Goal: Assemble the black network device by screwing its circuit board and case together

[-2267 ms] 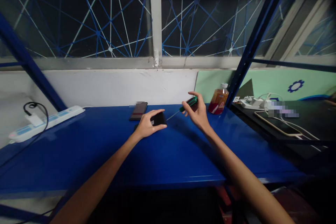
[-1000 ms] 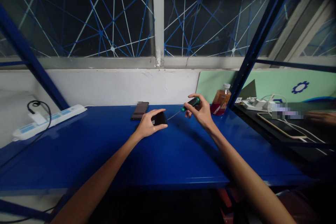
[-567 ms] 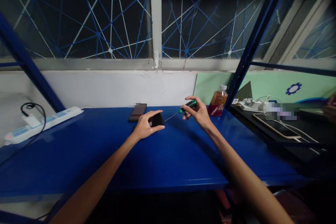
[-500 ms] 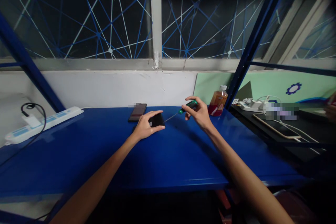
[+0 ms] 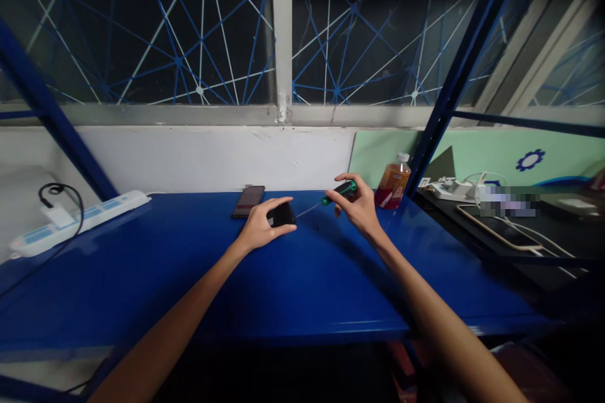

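My left hand [image 5: 261, 225] grips a small black box-shaped device [image 5: 282, 216] between thumb and fingers on the blue table [image 5: 283, 289]. Part of the device is hidden behind the palm. In my right hand [image 5: 357, 204] is a screwdriver with a green and black handle [image 5: 341, 191], pinched by thumb and fingers. Its thin shaft [image 5: 309, 209] slants down to the left, and the tip meets the right side of the device. Whether it sits in a screw is too small to tell. Just behind my left hand lies a dark smartphone [image 5: 248, 201].
A bottle [image 5: 394, 182] of reddish-orange drink stands right of my right hand. At the far left lies a white power strip [image 5: 80, 223] with a black cable. A dark side table [image 5: 562, 233] on the right bears a phone [image 5: 498, 227] and white cables. Blue posts rise on both sides.
My hands hold the same device and screwdriver, with slight shifts of the right fingers on the handle. Another person's hand at the right edge came into view and has mostly drawn out.
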Action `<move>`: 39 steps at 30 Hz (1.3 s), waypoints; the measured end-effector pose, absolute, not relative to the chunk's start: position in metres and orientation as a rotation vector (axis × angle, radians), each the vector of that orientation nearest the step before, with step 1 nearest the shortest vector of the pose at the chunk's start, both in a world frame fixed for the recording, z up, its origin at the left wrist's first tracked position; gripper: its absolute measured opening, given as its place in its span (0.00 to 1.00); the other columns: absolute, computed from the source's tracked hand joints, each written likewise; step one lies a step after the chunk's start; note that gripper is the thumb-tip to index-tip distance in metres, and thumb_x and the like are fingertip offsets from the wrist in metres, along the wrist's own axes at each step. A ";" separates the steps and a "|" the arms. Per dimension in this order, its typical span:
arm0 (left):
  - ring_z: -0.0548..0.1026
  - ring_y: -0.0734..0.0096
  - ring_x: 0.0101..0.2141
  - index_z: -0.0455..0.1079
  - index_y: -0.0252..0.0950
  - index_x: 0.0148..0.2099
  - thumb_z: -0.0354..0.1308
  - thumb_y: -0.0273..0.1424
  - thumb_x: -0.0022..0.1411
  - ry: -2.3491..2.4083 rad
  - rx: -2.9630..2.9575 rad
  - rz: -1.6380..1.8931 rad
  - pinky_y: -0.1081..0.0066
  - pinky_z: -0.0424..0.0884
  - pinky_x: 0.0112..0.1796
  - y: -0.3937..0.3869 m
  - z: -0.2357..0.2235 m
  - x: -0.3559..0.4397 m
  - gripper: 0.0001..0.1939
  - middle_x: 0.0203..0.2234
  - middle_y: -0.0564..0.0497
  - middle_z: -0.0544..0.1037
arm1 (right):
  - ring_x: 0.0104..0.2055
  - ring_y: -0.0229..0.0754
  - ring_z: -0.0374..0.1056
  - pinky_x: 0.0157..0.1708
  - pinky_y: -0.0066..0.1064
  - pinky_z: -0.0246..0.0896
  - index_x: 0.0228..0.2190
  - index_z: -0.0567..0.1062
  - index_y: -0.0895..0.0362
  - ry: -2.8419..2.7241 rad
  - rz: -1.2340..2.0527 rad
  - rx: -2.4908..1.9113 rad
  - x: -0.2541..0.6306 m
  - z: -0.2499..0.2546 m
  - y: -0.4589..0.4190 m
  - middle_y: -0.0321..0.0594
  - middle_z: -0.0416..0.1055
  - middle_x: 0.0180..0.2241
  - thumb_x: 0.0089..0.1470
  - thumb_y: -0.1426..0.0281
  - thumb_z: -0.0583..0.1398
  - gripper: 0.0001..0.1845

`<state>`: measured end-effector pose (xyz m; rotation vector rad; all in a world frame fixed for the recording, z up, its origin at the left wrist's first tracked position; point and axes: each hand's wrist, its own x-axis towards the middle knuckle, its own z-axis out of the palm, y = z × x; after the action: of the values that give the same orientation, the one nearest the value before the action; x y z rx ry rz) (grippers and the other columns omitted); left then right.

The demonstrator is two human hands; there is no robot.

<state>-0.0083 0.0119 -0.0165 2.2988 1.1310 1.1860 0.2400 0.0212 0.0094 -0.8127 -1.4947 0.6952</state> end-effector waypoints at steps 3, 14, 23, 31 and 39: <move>0.72 0.53 0.52 0.69 0.41 0.57 0.66 0.40 0.53 1.130 2.295 1.187 0.54 0.68 0.52 0.012 -0.016 -0.008 0.29 0.52 0.44 0.74 | 0.20 0.38 0.70 0.17 0.27 0.64 0.45 0.63 0.52 -1.505 0.805 -0.754 0.241 0.010 0.021 0.34 0.73 0.27 0.49 0.56 0.66 0.26; 0.72 0.53 0.52 0.69 0.41 0.57 0.66 0.40 0.53 1.128 2.305 1.184 0.55 0.67 0.53 0.012 -0.017 -0.008 0.29 0.52 0.44 0.75 | 0.17 0.35 0.67 0.14 0.26 0.61 0.41 0.65 0.53 -1.511 0.801 -0.786 0.242 0.013 0.021 0.34 0.74 0.26 0.46 0.56 0.67 0.26; 0.73 0.54 0.51 0.70 0.41 0.56 0.66 0.40 0.52 1.126 2.295 1.209 0.55 0.68 0.52 0.013 -0.017 -0.008 0.28 0.51 0.45 0.75 | 0.14 0.36 0.66 0.14 0.27 0.62 0.38 0.68 0.55 -1.507 0.710 -0.835 0.242 0.012 0.020 0.31 0.71 0.19 0.44 0.57 0.69 0.24; 0.73 0.54 0.51 0.69 0.41 0.56 0.67 0.39 0.52 1.125 2.310 1.190 0.56 0.67 0.53 0.012 -0.018 -0.004 0.29 0.51 0.45 0.75 | 0.17 0.40 0.70 0.14 0.29 0.64 0.41 0.63 0.53 -1.516 0.869 -0.785 0.243 0.013 0.022 0.35 0.75 0.25 0.44 0.57 0.69 0.28; 0.72 0.54 0.52 0.68 0.42 0.57 0.67 0.41 0.52 1.146 2.352 1.134 0.54 0.66 0.54 0.014 -0.023 -0.004 0.30 0.52 0.46 0.74 | 0.13 0.37 0.66 0.11 0.28 0.60 0.37 0.66 0.54 -1.502 0.699 -0.834 0.237 0.013 0.015 0.34 0.73 0.21 0.44 0.57 0.69 0.24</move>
<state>-0.0035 0.0140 -0.0233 2.3522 1.1460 1.1341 0.2373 0.0155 0.0134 -0.8336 -1.5019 0.6988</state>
